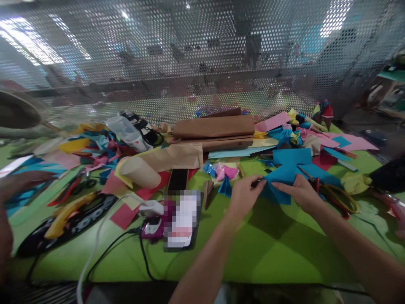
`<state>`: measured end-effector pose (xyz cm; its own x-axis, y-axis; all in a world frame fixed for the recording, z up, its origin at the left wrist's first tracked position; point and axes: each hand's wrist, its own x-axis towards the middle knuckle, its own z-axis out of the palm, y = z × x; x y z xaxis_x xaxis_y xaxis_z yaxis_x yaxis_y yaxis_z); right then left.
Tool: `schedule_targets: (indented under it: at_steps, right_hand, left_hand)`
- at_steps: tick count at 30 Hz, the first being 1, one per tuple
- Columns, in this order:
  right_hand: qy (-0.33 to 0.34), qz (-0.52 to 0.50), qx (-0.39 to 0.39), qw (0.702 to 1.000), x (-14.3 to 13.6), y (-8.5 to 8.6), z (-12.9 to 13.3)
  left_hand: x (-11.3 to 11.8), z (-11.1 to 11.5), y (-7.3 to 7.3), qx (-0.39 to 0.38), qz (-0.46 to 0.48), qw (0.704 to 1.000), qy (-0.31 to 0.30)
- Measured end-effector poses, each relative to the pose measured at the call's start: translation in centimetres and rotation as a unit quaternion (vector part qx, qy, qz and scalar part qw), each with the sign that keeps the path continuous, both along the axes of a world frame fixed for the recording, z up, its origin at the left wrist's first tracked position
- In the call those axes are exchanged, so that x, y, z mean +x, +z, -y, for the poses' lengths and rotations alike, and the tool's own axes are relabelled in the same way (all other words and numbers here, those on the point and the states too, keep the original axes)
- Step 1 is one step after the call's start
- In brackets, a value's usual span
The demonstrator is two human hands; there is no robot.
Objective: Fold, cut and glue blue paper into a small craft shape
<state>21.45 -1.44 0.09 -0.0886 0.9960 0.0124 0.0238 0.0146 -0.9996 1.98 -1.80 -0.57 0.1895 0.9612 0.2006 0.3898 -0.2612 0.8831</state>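
Observation:
In the head view a piece of blue paper [280,196] is held just above the green table, between my two hands. My left hand [242,194] pinches its left edge with closed fingertips; a small dark thing shows by those fingertips, too small to name. My right hand [300,194] grips the paper's right side between thumb and fingers. More blue paper [292,156] lies right behind. A folded blue paper cone [225,187] sits left of my left hand, close to a brown paper cone [207,194]. Scissors with yellow handles [343,196] lie beside my right wrist.
Phones [179,180], a purple power strip [158,226] with cables and a yellow-handled tool [68,215] occupy the left. Brown paper [215,126] lies behind, before a perforated metal screen [202,55]. Another person's blurred arm [19,185] reaches in at the left edge.

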Motion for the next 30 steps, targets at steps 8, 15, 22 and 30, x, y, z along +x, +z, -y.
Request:
schedule_targets:
  at_steps: [8,15,22,30]
  right_hand:
    - [0.047,0.006,0.007,0.999,-0.2,-0.9,-0.2]
    - [0.044,-0.028,-0.034,0.998,-0.9,-0.8,0.4]
    - [0.073,-0.015,-0.028,0.997,-0.9,-1.2,0.4]
    - [0.046,0.017,0.001,0.999,-1.4,-1.4,0.5]
  left_hand:
    - [0.8,0.7,-0.3,0.084,-0.096,0.99,0.061]
    - [1.1,1.1,-0.1,0.093,-0.143,0.982,0.082]
    - [1.3,1.1,-0.2,0.096,-0.125,0.982,0.104]
    - [1.5,0.5,-0.8,0.06,0.02,0.996,0.057]
